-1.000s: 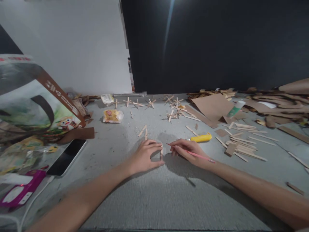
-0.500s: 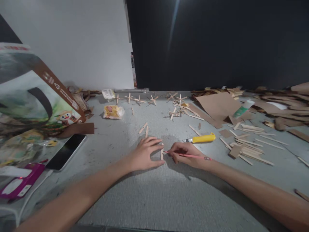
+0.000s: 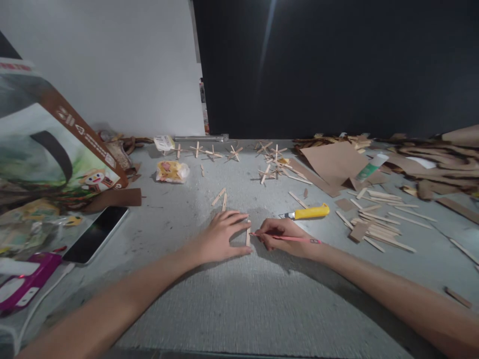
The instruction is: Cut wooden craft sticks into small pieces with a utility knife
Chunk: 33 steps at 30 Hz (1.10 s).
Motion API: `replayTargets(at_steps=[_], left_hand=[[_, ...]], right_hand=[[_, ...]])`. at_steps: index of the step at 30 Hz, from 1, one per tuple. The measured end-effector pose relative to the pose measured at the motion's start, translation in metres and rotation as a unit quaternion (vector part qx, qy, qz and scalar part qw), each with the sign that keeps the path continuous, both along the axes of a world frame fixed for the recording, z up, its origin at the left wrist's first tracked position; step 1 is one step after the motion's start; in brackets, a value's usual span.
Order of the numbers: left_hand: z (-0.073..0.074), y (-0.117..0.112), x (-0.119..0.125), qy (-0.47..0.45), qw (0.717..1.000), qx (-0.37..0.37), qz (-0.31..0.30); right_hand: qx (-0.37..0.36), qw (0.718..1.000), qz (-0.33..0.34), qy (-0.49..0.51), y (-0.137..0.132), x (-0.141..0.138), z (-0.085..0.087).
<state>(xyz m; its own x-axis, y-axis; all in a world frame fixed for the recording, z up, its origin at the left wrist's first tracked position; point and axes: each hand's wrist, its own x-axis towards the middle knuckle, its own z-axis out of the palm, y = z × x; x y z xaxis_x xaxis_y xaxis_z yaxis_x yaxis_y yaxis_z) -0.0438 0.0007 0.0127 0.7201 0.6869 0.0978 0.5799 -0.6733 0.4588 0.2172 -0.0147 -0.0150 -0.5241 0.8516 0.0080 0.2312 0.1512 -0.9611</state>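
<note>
A short wooden craft stick [image 3: 248, 234] lies on the grey table, pointing away from me. My left hand [image 3: 220, 237] steadies it, fingers at its far end and thumb at its near end. A red pencil [image 3: 288, 238] is pinched in my right hand [image 3: 282, 234], its tip at the right side of the stick's middle. Beyond my left fingers lie two more stick pieces [image 3: 218, 196], one partly behind the hand. The yellow utility knife [image 3: 310, 212], blade out, rests just past my right hand. Any mark on the stick is too small to make out.
Star-shaped stick assemblies [image 3: 234, 153] line the back. Loose sticks [image 3: 381, 229], cardboard [image 3: 333, 164] and a glue tube [image 3: 372, 167] are on the right. A phone [image 3: 96, 234], a purple device [image 3: 28, 279] with a white cable, a snack packet [image 3: 171, 171] and a printed bag [image 3: 56, 139] occupy the left.
The whole view has shifted slightly, so everything appears a little further left. Both hands keep the same hold, with the pencil tip still at the stick.
</note>
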Motion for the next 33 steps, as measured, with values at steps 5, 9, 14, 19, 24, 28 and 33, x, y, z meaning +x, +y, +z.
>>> replayTargets(at_steps=[5,9,14,19,24,28,33], left_hand=[[-0.0017,0.0004,0.0000,-0.006,1.000,-0.003,0.005],[-0.0018,0.0003,-0.0003,-0.005,1.000,-0.003,0.006],[-0.0012,0.0002,-0.0005,0.003,1.000,-0.009,0.006],[-0.0018,0.0001,-0.0004,-0.002,1.000,-0.006,0.004],[-0.0033,0.0002,-0.0005,-0.007,1.000,-0.007,0.008],[-0.0040,0.0003,-0.0005,-0.016,1.000,-0.004,0.007],[-0.0012,-0.0004,0.0004,-0.007,1.000,-0.003,0.006]], right_hand=[[-0.001,1.000,0.008,0.011,0.0002,-0.0006,0.0005],[0.006,1.000,0.021,0.009,0.0007,0.0002,0.0007],[-0.003,1.000,0.023,0.001,0.0004,-0.0005,0.0034],[-0.001,1.000,0.011,-0.009,-0.0011,-0.0022,0.0053],[-0.012,1.000,0.005,-0.008,-0.0009,-0.0030,0.0044],[0.007,1.000,0.013,0.001,-0.0007,-0.0031,0.0036],[-0.012,1.000,0.007,-0.006,-0.0004,-0.0021,0.0029]])
